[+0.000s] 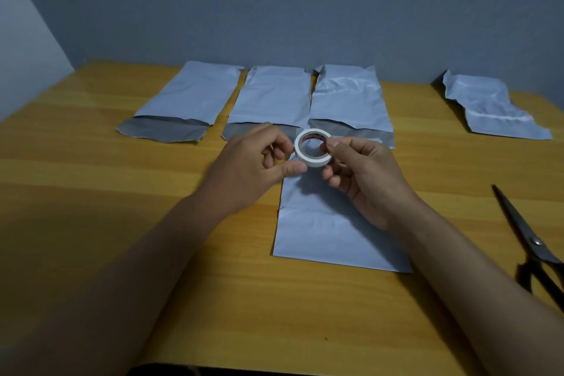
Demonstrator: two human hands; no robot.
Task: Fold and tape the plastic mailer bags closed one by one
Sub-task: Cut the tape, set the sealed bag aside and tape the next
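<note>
A white tape roll (311, 159) is held above the table between both hands. My left hand (253, 165) pinches its left side with thumb and fingers. My right hand (363, 174) pinches its right rim. Below the hands lies a white mailer bag (326, 235) flat on the wooden table (122, 192). Three more mailer bags lie in a row at the back with their grey flaps open: left (186, 98), middle (271, 98), right (348, 98). A crumpled mailer bag (488, 104) lies apart at the far right.
Black scissors (531, 241) lie closed near the table's right edge, tips pointing away from me. A grey wall stands right behind the row of bags. Bare tabletop stretches along the left side and the front.
</note>
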